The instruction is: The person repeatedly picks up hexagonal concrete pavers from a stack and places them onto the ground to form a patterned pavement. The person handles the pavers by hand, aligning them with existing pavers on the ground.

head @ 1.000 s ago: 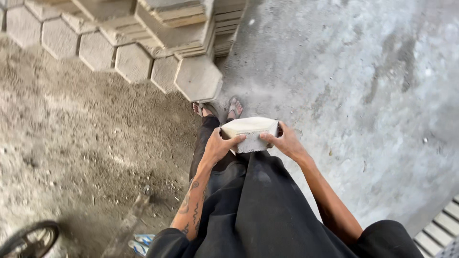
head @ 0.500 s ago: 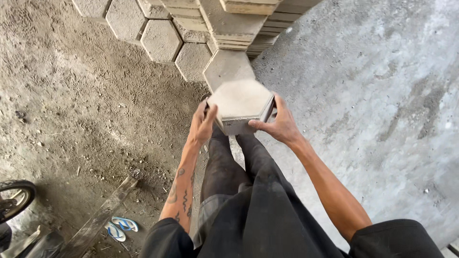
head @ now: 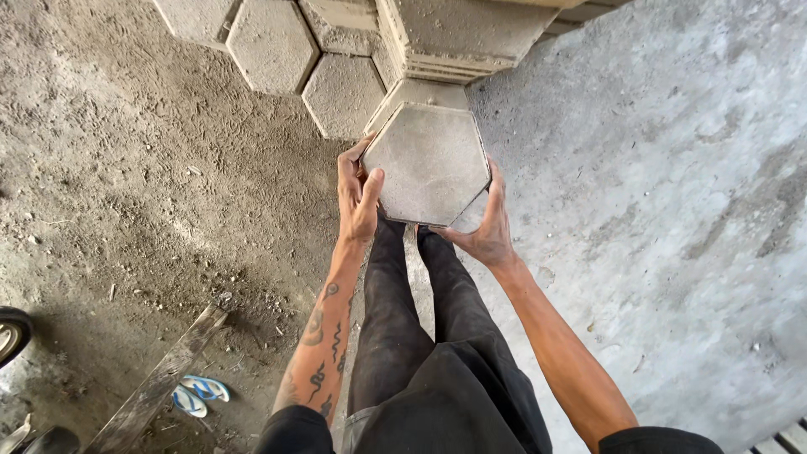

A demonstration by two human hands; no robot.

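Both hands grasp a grey hexagonal concrete paving block (head: 427, 164): left hand (head: 357, 197) and right hand (head: 487, 223) clasp opposite edges. Matching hexagonal blocks (head: 269, 46) lie on the dirt ground (head: 126, 193) just beyond.

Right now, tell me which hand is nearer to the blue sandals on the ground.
Left. The left hand grips the hexagonal paver on its left edge, the side toward the blue sandals at lower left. The right hand holds the paver's opposite edge, farther away.

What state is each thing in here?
Hexagonal paver: lifted, face up, held at both sides.
Left hand: gripping paver's left edge.
Right hand: supporting paver's right edge.
Laid pavers: flat on ground, edge to edge.
Plank: lying on dirt.
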